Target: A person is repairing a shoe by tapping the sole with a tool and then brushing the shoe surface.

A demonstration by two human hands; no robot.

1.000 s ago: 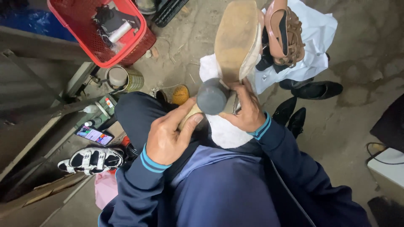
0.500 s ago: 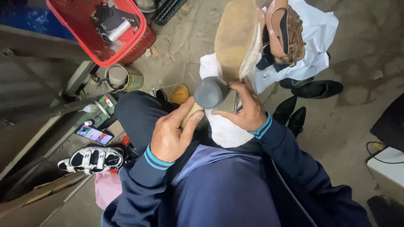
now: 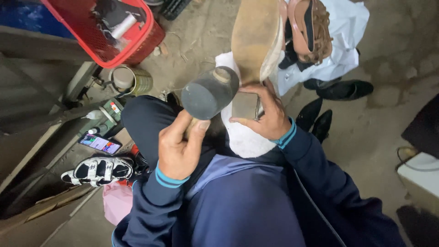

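My left hand (image 3: 178, 146) grips the wooden handle of a hammer (image 3: 209, 91), whose dark round head is raised beside the shoe's heel. My right hand (image 3: 265, 114) holds the block heel of a tan shoe (image 3: 256, 39), which stands sole toward me over my lap. A white cloth (image 3: 242, 135) lies under the shoe on my knee. Both arms wear dark blue sleeves with teal cuffs.
A red basket (image 3: 114, 32) of tools sits at the upper left, a tin can (image 3: 132, 80) below it. A phone (image 3: 99, 143) and a white-and-black sandal (image 3: 98, 169) lie at left. A brown sandal (image 3: 313, 29) rests on white fabric; black shoes (image 3: 340, 89) lie on the concrete floor.
The hammer head has risen and come nearer the camera, beside the heel. My right hand keeps its hold on the shoe's heel.
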